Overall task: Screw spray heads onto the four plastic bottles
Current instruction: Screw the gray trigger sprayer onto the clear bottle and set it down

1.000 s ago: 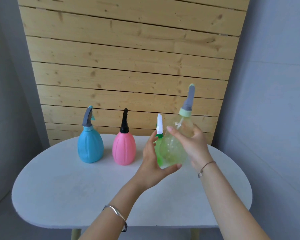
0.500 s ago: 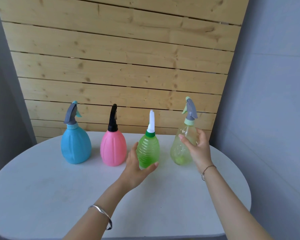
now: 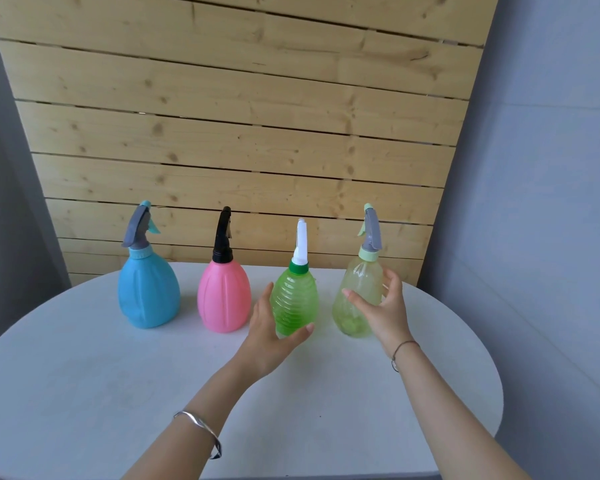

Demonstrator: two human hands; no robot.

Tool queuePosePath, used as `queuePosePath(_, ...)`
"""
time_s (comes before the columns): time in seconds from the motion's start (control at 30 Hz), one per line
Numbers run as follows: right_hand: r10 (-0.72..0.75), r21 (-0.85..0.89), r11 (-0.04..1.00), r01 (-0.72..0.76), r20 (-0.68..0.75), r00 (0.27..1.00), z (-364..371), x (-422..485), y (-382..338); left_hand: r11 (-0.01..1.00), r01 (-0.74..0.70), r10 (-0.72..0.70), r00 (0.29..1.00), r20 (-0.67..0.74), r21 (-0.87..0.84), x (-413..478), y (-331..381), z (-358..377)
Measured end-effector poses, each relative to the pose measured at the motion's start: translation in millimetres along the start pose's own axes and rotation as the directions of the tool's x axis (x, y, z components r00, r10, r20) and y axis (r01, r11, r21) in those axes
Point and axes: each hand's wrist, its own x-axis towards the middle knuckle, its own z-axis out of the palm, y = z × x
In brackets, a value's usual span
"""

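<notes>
right hand spread loose beside the upright pale bottle at its 10 o'clock; left hand wide, empty, the green bottle at its 1 o'clock.

Soft, even daylight filled the scene, bright without glare. Faint shadows fell on the white table toward 5 o'clock of each bottle. Focus was sharp throughout, with no motion blur. Wide-angle distortion bent the wooden slat wall outward near 9 and 3 o'clock.
</notes>
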Motion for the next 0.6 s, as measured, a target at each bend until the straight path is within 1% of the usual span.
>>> queuePosePath(0.13, 0.006, -0.076, 0.997, -0.003, 0.034, 0.999, 0.1, -4.6, 8.4, 1.0, -0.003, 0.003, 1.0, -0.002, 0.002, -0.1, 0.7, -0.3)
queuePosePath(0.27, 0.022, -0.082, 0.996, -0.02, 0.023, 1.0, -1.3, -2.9, 10.3, 1.0, 0.005, -0.005, 1.0, 0.003, -0.012, 1.1, 0.5, -0.5)
queuePosePath(0.6, 0.048, -0.09, 0.995, -0.042, 0.065, 0.997, -3.9, -3.7, 10.9, 0.999, 0.013, -0.012, 1.0, 0.008, -0.031, 2.1, -1.3, -1.6)
